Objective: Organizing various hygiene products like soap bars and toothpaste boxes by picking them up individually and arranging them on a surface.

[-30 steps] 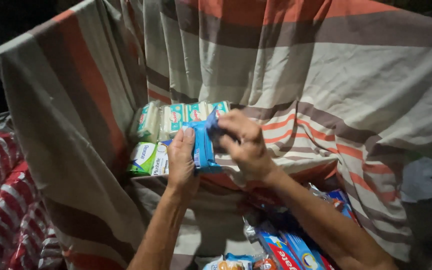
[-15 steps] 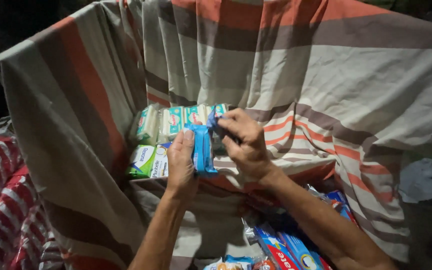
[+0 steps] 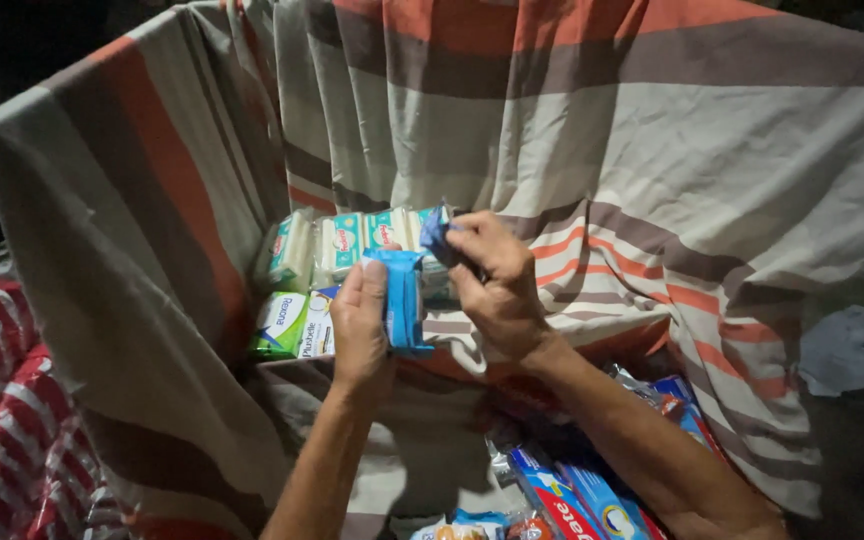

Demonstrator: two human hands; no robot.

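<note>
Your left hand (image 3: 360,325) clamps the blue packet (image 3: 404,298) upright to steady it, while your right hand (image 3: 492,285) pinches its torn wrapper flap (image 3: 438,234) — just above the stacked soap bars (image 3: 352,245).

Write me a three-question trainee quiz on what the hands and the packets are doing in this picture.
1. True or false: the left hand grips the blue packet.
2. What does the right hand pinch? A) a red box B) the packet's upper end C) the striped cloth
3. Fill in: the row of white-and-teal packs stands ___ the hands, against the cloth.

Key
1. True
2. B: the fingers pinch the packet's top flap.
3. behind: the row of packs is farther from the camera than the hands.
</note>
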